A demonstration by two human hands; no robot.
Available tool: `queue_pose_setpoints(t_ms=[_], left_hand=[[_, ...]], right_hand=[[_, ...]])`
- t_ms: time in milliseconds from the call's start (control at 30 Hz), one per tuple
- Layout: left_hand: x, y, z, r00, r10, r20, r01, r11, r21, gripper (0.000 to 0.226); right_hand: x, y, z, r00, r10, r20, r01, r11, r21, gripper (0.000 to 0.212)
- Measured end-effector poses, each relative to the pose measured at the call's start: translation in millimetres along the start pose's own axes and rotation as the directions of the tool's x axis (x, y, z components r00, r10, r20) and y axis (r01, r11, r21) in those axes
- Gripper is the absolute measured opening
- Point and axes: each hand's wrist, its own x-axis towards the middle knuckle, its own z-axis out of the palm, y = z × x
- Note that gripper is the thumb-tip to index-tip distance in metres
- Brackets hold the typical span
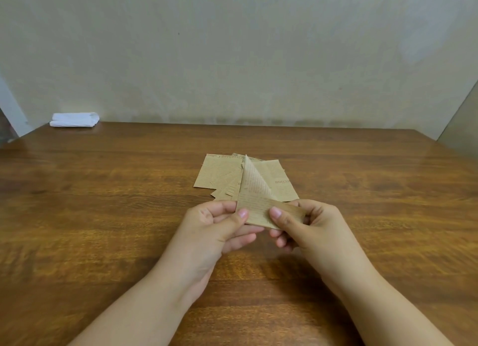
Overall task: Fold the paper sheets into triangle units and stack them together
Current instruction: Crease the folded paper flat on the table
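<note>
I hold a brown printed paper strip (pixel 258 203) just above the table, partly folded, with one flap standing up to a point. My left hand (pixel 219 226) pinches its left end with the thumb on top. My right hand (pixel 307 224) pinches its right part, thumb on top and fingers underneath. Behind the held strip, several flat brown printed paper sheets (pixel 219 177) lie fanned on the wooden table (pixel 103 203).
A folded white cloth or paper bundle (pixel 75 120) lies at the table's far left corner against the beige wall. The table's far edge meets the wall, and its right edge runs near a side panel (pixel 460 123).
</note>
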Motion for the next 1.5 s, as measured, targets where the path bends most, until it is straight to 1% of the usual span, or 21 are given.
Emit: queue_pose_setpoints(t_ms=[167, 333, 467, 600, 733, 833, 967, 1000, 1033, 1067, 1100, 1133, 1167, 1200, 1233, 1267, 1300, 1367, 1433, 1500], left_hand=[[0, 0, 0, 0.999, -0.036, 0.009, 0.036, 0.999, 0.005, 0.028], [0, 1, -2, 0.999, -0.044, 0.015, 0.042, 0.996, 0.075, 0.031], [0, 0, -1, 0.999, -0.021, -0.026, 0.024, 0.994, 0.103, 0.031], [0, 1, 0, 0.997, -0.003, -0.075, 0.008, 0.998, 0.069, 0.033], [0, 1, 0, 0.995, 0.002, -0.101, 0.000, 1.000, 0.015, 0.038], [1, 1, 0, 0.992, -0.005, -0.123, 0.003, 1.000, -0.019, 0.042], [-1, 2, -1, 0.988, -0.058, -0.146, 0.065, 0.997, 0.043, 0.050], [-2, 3, -1, 0.984, -0.069, -0.165, 0.086, 0.991, 0.102, 0.053], [-3, 4, -3, 0.979, -0.030, -0.200, 0.082, 0.963, 0.256, 0.057], [-3, 5, -7, 0.971, 0.071, -0.226, 0.056, 0.860, 0.508, 0.062], [-3, 7, -10, 0.954, 0.209, -0.213, 0.024, 0.659, 0.752, 0.067], [-6, 10, -13, 0.928, 0.346, -0.137, -0.029, 0.434, 0.900, 0.066], [-9, 13, -13, 0.906, 0.422, -0.023, -0.104, 0.275, 0.956, 0.057], [-12, 15, -12, 0.902, 0.425, 0.079, -0.177, 0.198, 0.964, 0.044], [-15, 15, -12, 0.907, 0.387, 0.164, -0.237, 0.149, 0.960, 0.030], [-18, 12, -12, 0.916, 0.329, 0.230, -0.282, 0.118, 0.952, 0.022], [-20, 7, -14, 0.927, 0.262, 0.270, -0.306, 0.110, 0.946, 0.021], [-22, -4, -21, 0.944, 0.161, 0.289, -0.311, 0.138, 0.940, 0.033], [-23, -11, -25, 0.950, 0.132, 0.282, -0.301, 0.153, 0.941, 0.039], [-21, -14, -28, 0.954, 0.132, 0.269, -0.289, 0.165, 0.943, 0.039]], right_hand=[[3, 3, -2, 0.999, 0.027, -0.035, -0.028, 1.000, -0.011, 0.020], [3, 4, -5, 0.997, 0.072, 0.007, -0.071, 0.996, -0.058, 0.013], [1, 3, -4, 0.998, 0.066, 0.025, -0.065, 0.998, -0.025, 0.022], [0, 1, -3, 0.996, 0.069, 0.064, -0.070, 0.997, 0.012, 0.031], [2, 1, -7, 0.993, 0.114, 0.035, -0.117, 0.989, 0.090, 0.027], [4, 1, -9, 0.989, 0.147, -0.005, -0.145, 0.982, 0.118, 0.027], [5, 0, -11, 0.977, 0.215, -0.001, -0.214, 0.973, 0.088, 0.026], [5, 0, -12, 0.969, 0.247, 0.003, -0.247, 0.967, 0.062, 0.025], [6, -1, -13, 0.958, 0.288, 0.009, -0.288, 0.957, 0.030, 0.022], [7, -3, -15, 0.944, 0.330, 0.016, -0.330, 0.944, 0.000, 0.019], [9, -4, -16, 0.928, 0.371, 0.025, -0.370, 0.929, -0.026, 0.017], [10, -5, -17, 0.915, 0.403, 0.036, -0.401, 0.915, -0.056, 0.015], [11, -6, -17, 0.903, 0.427, 0.048, -0.422, 0.902, -0.094, 0.013], [12, -7, -17, 0.893, 0.447, 0.061, -0.436, 0.890, -0.137, 0.011], [13, -7, -15, 0.883, 0.463, 0.073, -0.446, 0.878, -0.176, 0.010], [13, -7, -13, 0.875, 0.477, 0.083, -0.453, 0.867, -0.207, 0.009], [14, -7, -10, 0.868, 0.488, 0.089, -0.458, 0.858, -0.233, 0.009], [14, -6, -6, 0.861, 0.501, 0.083, -0.464, 0.844, -0.269, 0.009], [14, -5, -4, 0.861, 0.504, 0.063, -0.467, 0.834, -0.294, 0.009], [14, -4, -3, 0.868, 0.496, 0.033, -0.456, 0.822, -0.341, 0.010]])
